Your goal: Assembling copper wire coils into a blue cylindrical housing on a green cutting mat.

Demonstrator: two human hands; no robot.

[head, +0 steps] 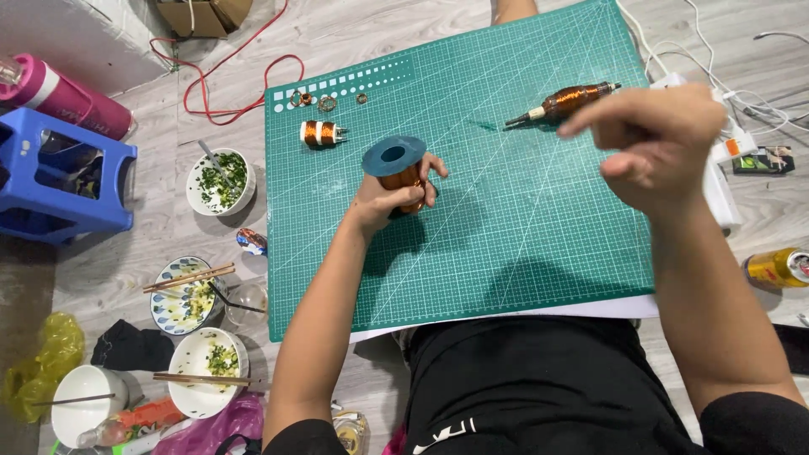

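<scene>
Green cutting mat (522,244) lies on a grey plank floor (404,34), in front of a seated person in black.

Left hand (394,195) is clamped around a copper wire spool (403,175) with a blue-grey flange on top. The spool stands upright on the mat, left of its centre, with fingers wrapped round the copper winding.

Right hand (653,143) is raised above the right part of the mat, blurred, fingers curled loosely with thumb and forefinger drawn together. Cannot tell whether it pinches anything; no wire is resolvable between the hands.

Far on the mat, just beyond the right hand: a long tapered copper-wound coil (563,103) lying on its side, with a dark tip pointing right. Far left on the mat: a small copper bobbin (320,132) with white ends, also on its side. Beyond it, near the mat's far-left corner, are several small metal rings (313,100).

Left of the mat, on the floor: a white bowl (221,181) with green herbs, a patterned plate (181,295) with chopsticks across it, and two more bowls nearer. Blue plastic stool (59,173) and pink bottle (63,97) at far left. Red cable (227,84) loops on the far floor.

Right of the mat: white cables (716,50) and a yellow drink can (777,267) lying on its side.
</scene>
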